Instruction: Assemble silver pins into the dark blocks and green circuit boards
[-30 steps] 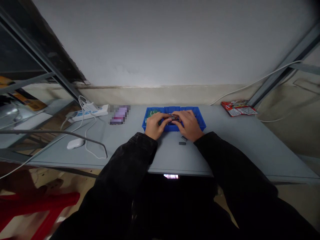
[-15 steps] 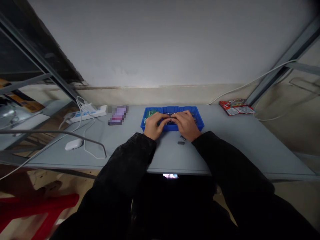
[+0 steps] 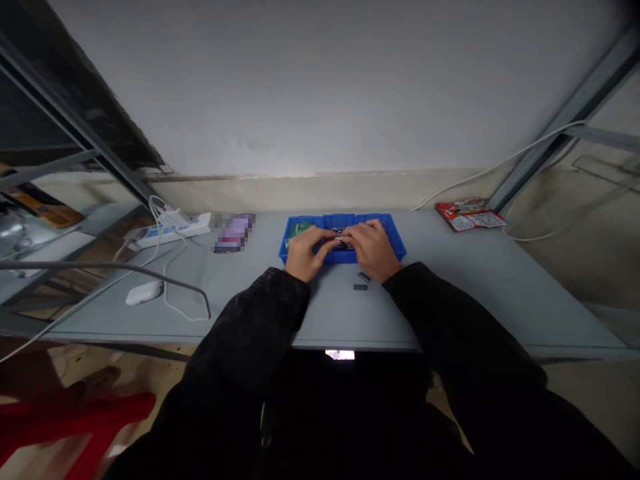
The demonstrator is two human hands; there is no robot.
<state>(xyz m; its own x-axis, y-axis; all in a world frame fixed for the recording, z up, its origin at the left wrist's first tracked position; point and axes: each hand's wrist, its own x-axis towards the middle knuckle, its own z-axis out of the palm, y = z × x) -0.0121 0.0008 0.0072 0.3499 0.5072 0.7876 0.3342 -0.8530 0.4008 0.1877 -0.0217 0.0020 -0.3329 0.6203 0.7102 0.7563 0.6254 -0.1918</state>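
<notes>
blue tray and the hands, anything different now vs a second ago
Hardly anything: the view has shifted slightly, so everything sits a little further left in the picture. The left hand and right hand still meet over the blue plastic tray, pinching a small pale piece; its finer movements are too small to tell. The two small dark oblong blocks stayed put.

"What's changed near the centre of the frame?"
"A small pale piece [image 3: 340, 238] now shows between the fingertips of your left hand [image 3: 306, 253] and right hand [image 3: 373, 250]; a moment ago, your fingers hid it."
"Anything else?"
"Your view has shifted: the blue tray [image 3: 304, 259] and, right of centre, the red packet [image 3: 469, 216] appear slightly farther left."
</notes>
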